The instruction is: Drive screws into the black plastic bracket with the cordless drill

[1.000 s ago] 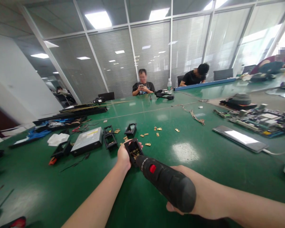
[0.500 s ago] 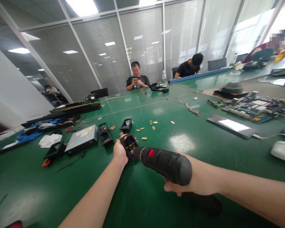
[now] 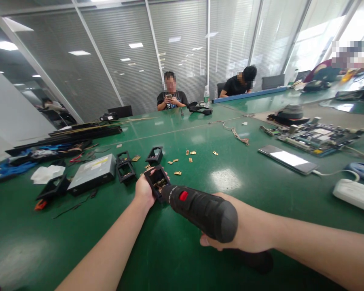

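Observation:
My left hand [image 3: 143, 189] grips a small black plastic housing [image 3: 156, 180] with brass parts inside, held just above the green table [image 3: 176, 246]. My right hand [image 3: 248, 232] is wrapped round a black electric screwdriver [image 3: 200, 210] with a red button. Its tip points into the housing. Several small brass pieces [image 3: 182, 159] lie scattered on the table just beyond the housing. Two more black housings [image 3: 125, 165] [image 3: 155, 154] stand to the left and behind.
A grey optical drive [image 3: 92, 173], black parts and white tissue [image 3: 45, 173] lie to the left. A phone [image 3: 286, 159], circuit board [image 3: 315, 135], power strip [image 3: 356, 195] and cable sit to the right. Two people sit at the far end, another at far right.
The view has tilted and shifted, so hands and objects sit slightly lower-left in frame. Both hands keep their hold, the screwdriver tip staying in the housing.

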### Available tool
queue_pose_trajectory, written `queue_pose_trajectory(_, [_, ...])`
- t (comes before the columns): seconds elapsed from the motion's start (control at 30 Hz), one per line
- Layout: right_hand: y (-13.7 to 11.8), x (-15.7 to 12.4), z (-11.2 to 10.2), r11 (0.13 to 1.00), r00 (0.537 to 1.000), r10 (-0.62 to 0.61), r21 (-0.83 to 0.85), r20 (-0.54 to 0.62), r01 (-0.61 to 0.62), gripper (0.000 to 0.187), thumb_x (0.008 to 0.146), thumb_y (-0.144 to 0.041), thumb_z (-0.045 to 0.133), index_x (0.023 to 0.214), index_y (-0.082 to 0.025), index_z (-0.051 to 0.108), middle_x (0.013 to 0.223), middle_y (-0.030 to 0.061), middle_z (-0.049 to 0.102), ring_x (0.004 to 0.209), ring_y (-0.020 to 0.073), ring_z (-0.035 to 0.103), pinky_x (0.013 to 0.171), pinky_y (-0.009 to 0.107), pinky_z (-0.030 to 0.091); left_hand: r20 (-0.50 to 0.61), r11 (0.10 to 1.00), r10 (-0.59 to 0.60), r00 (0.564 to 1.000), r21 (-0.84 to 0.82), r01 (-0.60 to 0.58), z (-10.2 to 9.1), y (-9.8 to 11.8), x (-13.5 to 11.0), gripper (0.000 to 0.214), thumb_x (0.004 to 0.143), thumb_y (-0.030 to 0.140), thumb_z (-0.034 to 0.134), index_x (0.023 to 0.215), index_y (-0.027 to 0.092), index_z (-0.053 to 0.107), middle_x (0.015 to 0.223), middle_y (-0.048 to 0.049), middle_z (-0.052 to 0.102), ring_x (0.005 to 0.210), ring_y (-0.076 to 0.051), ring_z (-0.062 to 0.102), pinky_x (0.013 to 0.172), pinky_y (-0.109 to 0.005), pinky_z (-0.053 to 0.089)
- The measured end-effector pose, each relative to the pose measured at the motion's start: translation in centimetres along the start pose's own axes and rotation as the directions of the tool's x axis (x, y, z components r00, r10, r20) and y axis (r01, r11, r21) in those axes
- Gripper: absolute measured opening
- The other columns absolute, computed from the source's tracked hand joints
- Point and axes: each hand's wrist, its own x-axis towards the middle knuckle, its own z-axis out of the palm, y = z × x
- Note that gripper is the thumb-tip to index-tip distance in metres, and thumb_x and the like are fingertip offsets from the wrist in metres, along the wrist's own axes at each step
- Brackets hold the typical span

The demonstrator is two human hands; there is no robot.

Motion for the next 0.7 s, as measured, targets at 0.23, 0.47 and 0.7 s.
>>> queue_pose_trajectory(0.23, [-0.34, -0.11, 0.0, 0.996, 0.998, -0.036, -0.085, -0.046, 0.032, 0.024, 0.071, -0.019, 0.079, 0.071, -0.018, 0.056, 0.064, -0.0016, 0.061, 0.057, 0.0118, 0.056, 0.051, 0.021, 0.043, 0.025, 1.0, -0.01, 1.0, 0.022, 0.01, -0.08, -0.02, 0.09, 0.023, 0.082, 0.024, 0.051, 0.09, 0.011, 0.068, 0.069, -0.0103, 0.071, 0.059, -0.025, 0.069, 0.054, -0.036, 0.057])
queue_pose_trajectory(0.47, [-0.5, -0.58, 0.16, 0.992, 0.994, -0.098, -0.079, -0.052, 0.094, 0.018, 0.074, -0.015, 0.075, 0.074, -0.018, 0.057, 0.073, -0.0005, 0.064, 0.066, 0.0132, 0.058, 0.059, 0.021, 0.048, 0.034, 1.0, -0.01, 0.999, 0.011, 0.009, -0.42, -0.29, 0.2, 0.025, 0.082, 0.024, 0.051, 0.094, 0.01, 0.068, 0.07, -0.0103, 0.071, 0.061, -0.025, 0.069, 0.056, -0.036, 0.057])
queue_pose_trajectory(0.7, [-0.12, -0.53, 0.4, 0.979, 0.989, -0.13, -0.167, -0.069, 0.117, 0.01, 0.076, -0.015, 0.07, 0.079, -0.018, 0.06, 0.078, 0.0011, 0.067, 0.07, 0.0154, 0.06, 0.059, 0.022, 0.048, 0.0, 1.0, -0.027, 1.0, -0.012, 0.027, -0.32, -0.37, 0.14, 0.028, 0.084, 0.024, 0.049, 0.099, 0.01, 0.068, 0.069, -0.0093, 0.071, 0.059, -0.024, 0.069, 0.057, -0.036, 0.057])
